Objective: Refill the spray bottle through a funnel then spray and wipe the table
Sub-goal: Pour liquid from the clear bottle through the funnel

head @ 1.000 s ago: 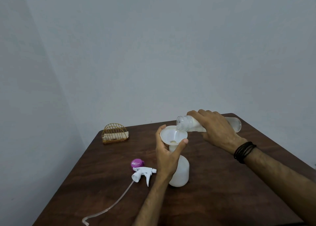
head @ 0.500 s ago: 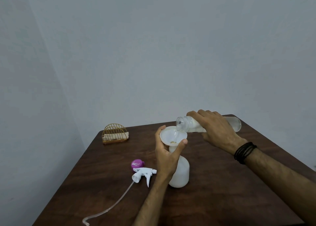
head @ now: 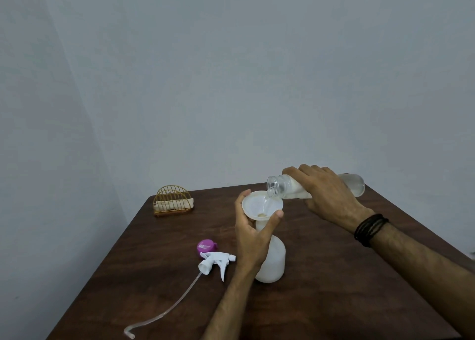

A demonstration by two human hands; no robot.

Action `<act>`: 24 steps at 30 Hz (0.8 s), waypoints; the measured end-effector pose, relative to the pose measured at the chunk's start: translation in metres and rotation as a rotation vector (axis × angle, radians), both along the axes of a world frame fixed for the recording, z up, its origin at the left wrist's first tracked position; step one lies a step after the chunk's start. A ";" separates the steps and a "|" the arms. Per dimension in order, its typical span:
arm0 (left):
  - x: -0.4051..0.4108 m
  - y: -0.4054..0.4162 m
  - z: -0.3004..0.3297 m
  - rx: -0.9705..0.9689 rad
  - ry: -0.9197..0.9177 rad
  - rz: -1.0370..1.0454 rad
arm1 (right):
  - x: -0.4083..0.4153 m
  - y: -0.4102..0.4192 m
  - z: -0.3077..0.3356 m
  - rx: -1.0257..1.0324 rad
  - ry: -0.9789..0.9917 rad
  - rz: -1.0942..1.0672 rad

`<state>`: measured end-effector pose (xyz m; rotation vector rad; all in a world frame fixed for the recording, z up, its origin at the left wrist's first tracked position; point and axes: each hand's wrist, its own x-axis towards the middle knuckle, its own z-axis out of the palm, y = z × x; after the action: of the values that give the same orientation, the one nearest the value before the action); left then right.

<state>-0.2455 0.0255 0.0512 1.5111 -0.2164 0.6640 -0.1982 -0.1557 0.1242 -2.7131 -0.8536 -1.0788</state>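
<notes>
A white spray bottle stands uncapped on the dark wooden table. A white funnel sits in its neck. My left hand holds the funnel from below, thumb and fingers curled round its rim. My right hand grips a clear refill bottle, tipped nearly level with its open mouth over the funnel. Clear liquid runs from it into the funnel. The white trigger sprayer head with its long tube lies on the table left of the bottle.
A purple cap lies just behind the sprayer head. A gold wire holder with a folded cloth in it stands at the table's far left corner. Grey walls close in behind and to the left.
The refill bottle has tipped slightly further over the funnel and liquid keeps running in. Both hands stay where they were.
</notes>
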 end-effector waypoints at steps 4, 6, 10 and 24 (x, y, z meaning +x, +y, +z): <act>-0.001 0.000 0.000 0.000 -0.002 -0.002 | -0.001 -0.001 0.001 -0.003 0.002 -0.006; -0.001 0.001 0.000 -0.003 0.001 -0.003 | -0.001 -0.001 0.001 -0.010 -0.002 -0.011; -0.001 0.001 0.000 -0.006 0.002 -0.003 | 0.000 -0.002 0.003 -0.020 -0.002 -0.010; -0.002 0.002 0.005 -0.013 -0.002 -0.009 | -0.001 -0.002 0.007 -0.044 0.000 -0.020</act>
<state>-0.2479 0.0275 0.0564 1.4962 -0.2203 0.6587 -0.1997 -0.1581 0.1315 -2.7635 -0.8628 -1.0758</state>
